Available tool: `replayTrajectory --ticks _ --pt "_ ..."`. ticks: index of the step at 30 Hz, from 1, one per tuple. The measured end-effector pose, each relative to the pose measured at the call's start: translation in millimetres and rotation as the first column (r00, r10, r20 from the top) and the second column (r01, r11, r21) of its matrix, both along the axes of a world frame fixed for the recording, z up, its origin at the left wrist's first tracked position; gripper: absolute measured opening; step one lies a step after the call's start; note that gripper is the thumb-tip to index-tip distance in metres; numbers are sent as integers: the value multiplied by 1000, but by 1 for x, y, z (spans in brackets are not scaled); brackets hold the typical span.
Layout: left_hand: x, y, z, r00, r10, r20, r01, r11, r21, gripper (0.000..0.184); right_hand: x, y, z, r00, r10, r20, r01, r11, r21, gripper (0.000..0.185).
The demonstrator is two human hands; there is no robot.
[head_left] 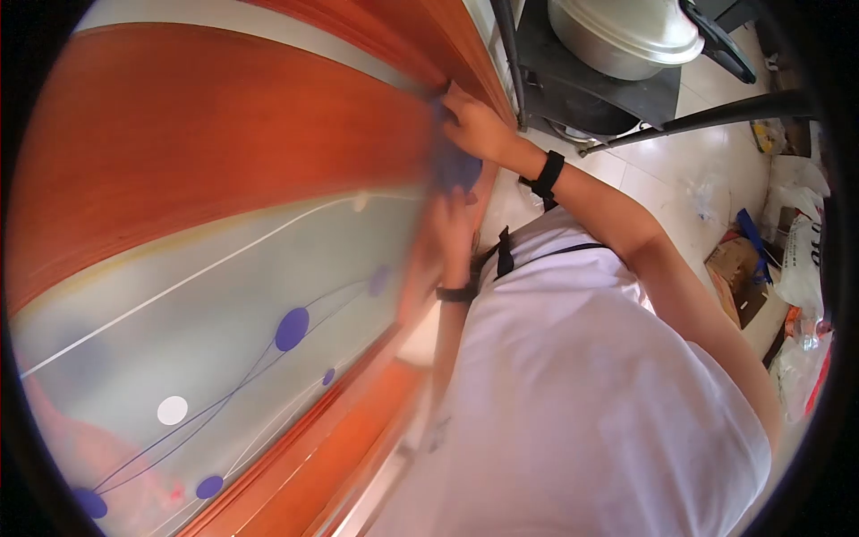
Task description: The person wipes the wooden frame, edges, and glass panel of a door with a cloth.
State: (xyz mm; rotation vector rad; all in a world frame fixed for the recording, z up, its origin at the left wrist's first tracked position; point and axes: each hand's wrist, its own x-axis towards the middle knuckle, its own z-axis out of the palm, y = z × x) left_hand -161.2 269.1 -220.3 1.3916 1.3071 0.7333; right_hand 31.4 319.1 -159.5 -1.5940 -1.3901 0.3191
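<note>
A dark blue cloth (458, 166), partly blurred, lies against the edge of an orange-brown wooden door with a frosted glass panel (224, 304). My right hand (481, 128), with a black band at its wrist, has its fingers bent around the upper part of the cloth, close to the wood. Below it, my left hand (454, 228) is at the cloth's lower end, beside the door edge. Motion smears its fingers, so their grip is unclear.
At the upper right, a lidded silver pot (626, 36) stands on a dark stove-like surface (573, 85) with black metal bars (698, 119). Plastic bags (801, 268) and a cardboard box (738, 273) lie on the tiled floor (644, 179) at the right.
</note>
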Motion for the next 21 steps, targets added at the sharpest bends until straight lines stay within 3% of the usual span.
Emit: replayTrajectory --ticks 2,3,6,9,10,11,12,15,18,21 --pt "-6 1 6 994 -17 110 22 999 -40 34 0 -8 43 993 12 -115 6 988 156 34" --pt "-10 1 16 996 -6 93 8 1000 -21 33 -4 -9 59 983 33 -178 10 972 234 34" --pt "1 7 64 998 48 -28 -46 997 66 31 -5 3 56 968 42 -246 19 971 237 34" --pt "21 6 106 997 71 23 -70 997 -40 32 2 9 5 974 34 -226 -46 998 -49 35" --pt "24 4 104 998 53 34 -52 998 -39 33 6 8 -5 974 35 -224 -76 982 -176 35" --pt "25 1 100 998 37 41 -35 998 -44 34 8 4 -16 983 50 -175 -78 984 -158 36" --pt "23 -3 94 999 23 46 -21 998 -55 35 6 -1 -12 984 32 -173 -49 994 -93 36" --pt "4 -3 56 983 -60 -176 80 991 109 36 -1 -4 26 977 19 -212 -4 997 74 35" --pt "14 -5 89 998 -38 40 35 997 65 37 -5 1 54 947 59 -314 -14 989 145 33" --pt "19 -3 89 1000 -27 -3 27 997 65 38 1 5 29 935 56 -349 -34 997 68 33"
